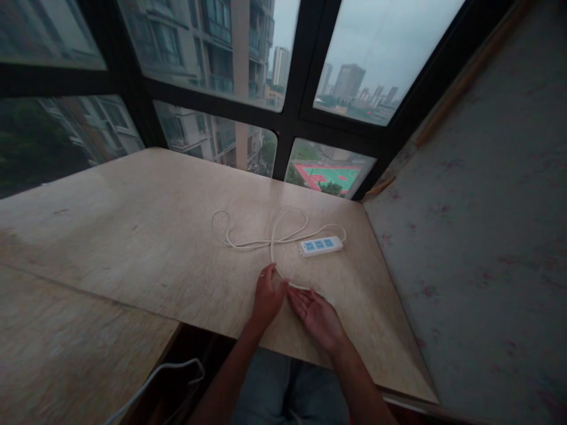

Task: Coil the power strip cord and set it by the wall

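Observation:
A white power strip [321, 245] with blue-faced sockets lies on the stone-look ledge, beyond my hands. Its white cord [248, 245] loops loosely to the left and then runs down to me. My left hand [269, 295] pinches the cord, its fingers bent round it. Close on its right, my right hand [321, 321] is turned palm up, its fingers fairly straight and the thumb against the same cord. A short stretch of cord spans both hands. Something whitish shows dimly beside the right thumb; I cannot make out whether it is the plug.
The pale ledge [133, 218] runs along dark-framed windows [292, 118]. A patterned wall [478, 248] closes off the right side. At lower left another white cable [163, 367] hangs by a dark gap below the ledge's edge. My legs [287, 383] are against the front edge.

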Demonstrator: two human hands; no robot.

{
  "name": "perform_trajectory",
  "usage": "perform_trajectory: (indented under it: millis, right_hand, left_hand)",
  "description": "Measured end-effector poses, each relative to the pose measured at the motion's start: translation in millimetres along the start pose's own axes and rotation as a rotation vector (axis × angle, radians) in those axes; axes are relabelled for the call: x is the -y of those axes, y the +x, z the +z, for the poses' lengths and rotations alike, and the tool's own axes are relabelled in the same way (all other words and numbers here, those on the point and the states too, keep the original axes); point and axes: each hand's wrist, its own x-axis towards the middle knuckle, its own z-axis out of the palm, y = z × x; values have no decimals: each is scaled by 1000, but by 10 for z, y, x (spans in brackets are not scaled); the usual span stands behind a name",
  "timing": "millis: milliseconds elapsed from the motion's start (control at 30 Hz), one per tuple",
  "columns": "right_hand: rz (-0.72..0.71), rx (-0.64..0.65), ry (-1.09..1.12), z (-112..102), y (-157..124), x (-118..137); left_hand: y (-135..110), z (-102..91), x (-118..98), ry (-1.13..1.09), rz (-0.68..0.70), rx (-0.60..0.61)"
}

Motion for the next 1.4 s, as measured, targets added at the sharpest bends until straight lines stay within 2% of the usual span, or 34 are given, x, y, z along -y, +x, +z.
perform_trajectory:
  millis: [67, 167, 267, 367, 467, 567, 700, 833, 967, 1100, 1200, 1267, 1400]
  right_hand:
    - [81, 51, -18, 74, 2, -71]
    - [150, 106, -111, 104, -57, -68]
    - [165, 155, -262, 75, -153, 98]
    - [117, 158, -397, 20, -247, 353]
    - [-10, 90, -483, -84, -290, 561]
    - [-196, -75, -486, -254, -272, 599]
    - [-450, -207, -491, -475, -275, 404]
    - [-626, -254, -695, -555, -365, 246]
    - [-656, -279, -713, -514, -411, 222]
    - [-501, -121, -609, -324, -376, 61]
    - [-429, 2, -538, -106, -315, -135]
    - [-435, 23, -489, 18, -273, -227]
    - [-461, 12, -466, 123, -221, -270]
  left_hand:
    - [-33, 74, -4, 132, 78, 22]
    - [-47, 76, -10, 288, 178, 63]
    - [-49, 27, -42, 371, 217, 97]
    - [-62, -16, -84, 415, 265, 169]
    - [-79, -46, -114, 433, 348, 306]
    - [-90, -58, -133, 416, 368, 391]
    - [-118, -56, -158, 373, 332, 337]
    - [-160, -71, -170, 322, 329, 182]
    - [-207, -83, -234, 199, 208, -38]
    - [-339, -6, -456, 41, -25, -190]
    - [-449, 88, -641, -118, -172, -153]
    - [-489, 127, -723, -230, -245, -113]
    - [-519, 96, -791, -307, -247, -51]
